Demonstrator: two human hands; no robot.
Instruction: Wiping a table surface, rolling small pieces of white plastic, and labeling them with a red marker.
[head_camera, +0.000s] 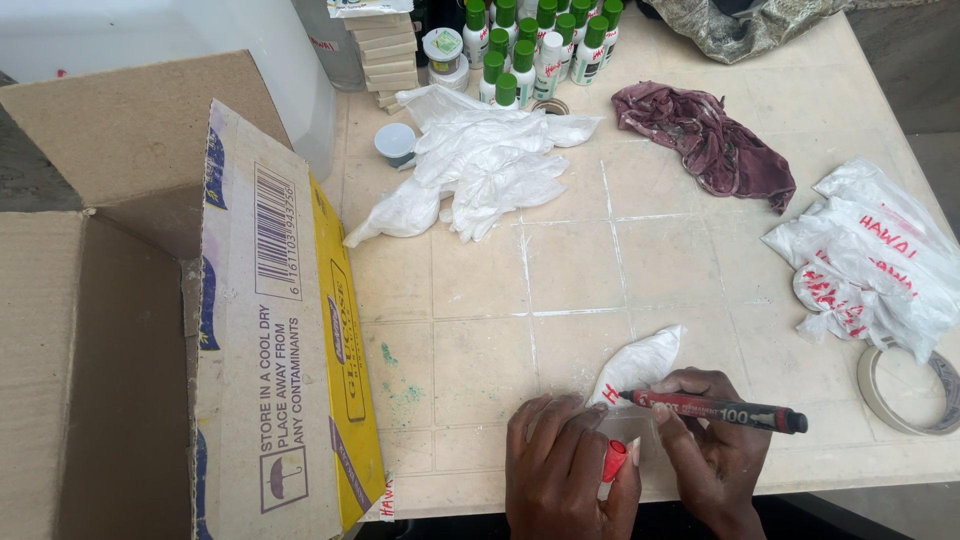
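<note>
Tiled desk (600, 270) beneath you: your right hand (712, 440) grips a red marker (715, 408) tip-down on the white packet (637, 365) your left hand (565, 465), clutching the red cap (613, 460), flattens beside it.

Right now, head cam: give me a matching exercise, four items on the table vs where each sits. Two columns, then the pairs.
Things:
1. red marker
2. maroon cloth
3. tape roll
4. cardboard box

Places:
A. left side of the table, flaps open
B. far right of centre, crumpled
C. in the right hand, tip on a small white bag
D. near right edge, lying flat

Pairs: 1-C, 2-B, 3-D, 4-A

The left hand presses the bag down and holds the red cap.
</note>
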